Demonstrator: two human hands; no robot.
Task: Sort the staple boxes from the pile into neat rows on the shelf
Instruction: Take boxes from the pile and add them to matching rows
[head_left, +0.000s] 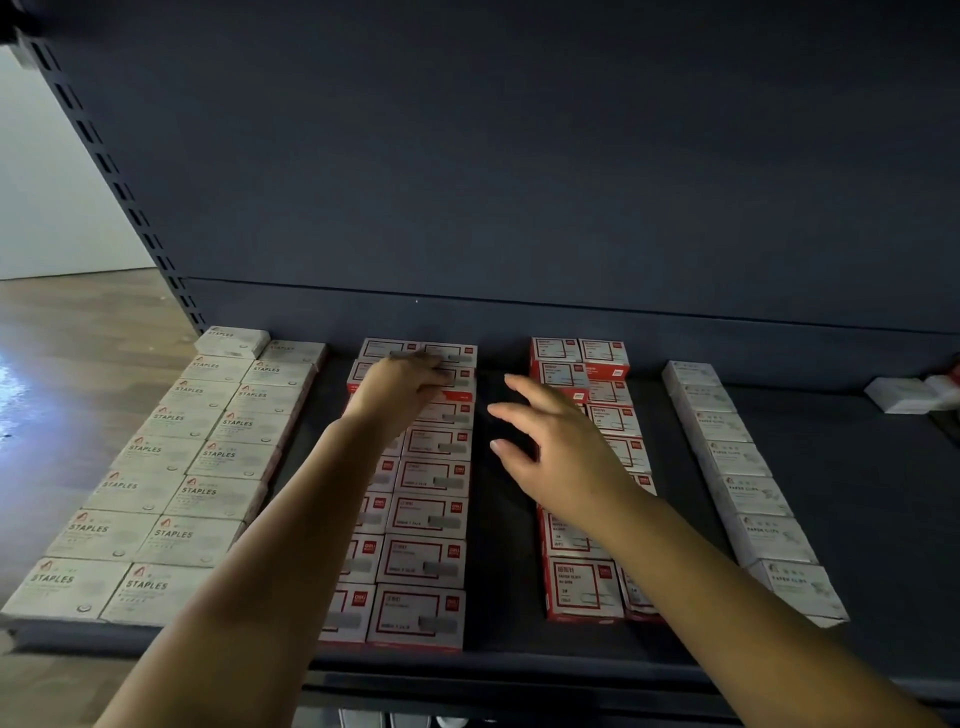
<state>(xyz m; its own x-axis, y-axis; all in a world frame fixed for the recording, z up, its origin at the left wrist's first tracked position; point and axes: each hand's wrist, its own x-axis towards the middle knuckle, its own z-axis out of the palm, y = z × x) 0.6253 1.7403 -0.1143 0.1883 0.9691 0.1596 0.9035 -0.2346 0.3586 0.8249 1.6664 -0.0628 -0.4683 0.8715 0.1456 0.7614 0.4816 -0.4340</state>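
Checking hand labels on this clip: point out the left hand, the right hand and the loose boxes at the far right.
left hand (400, 387): head view, back of hand.
right hand (558, 449): head view, back of hand.
loose boxes (901, 395): head view, top of white box.

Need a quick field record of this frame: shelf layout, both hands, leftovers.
surface: dark shelf with a dark back panel
far-left rows: two columns of white STAPLES boxes
centre-left rows: two columns of red-and-white boxes
centre-right rows: red-and-white paper clip boxes, back ones stacked higher
right row: single column of white PAPER CLIPS boxes
left hand: fingers resting on a box near the back of the centre-left rows
right hand: open, fingers spread, holding nothing, over the gap between the red rows
leftovers: loose boxes at far right
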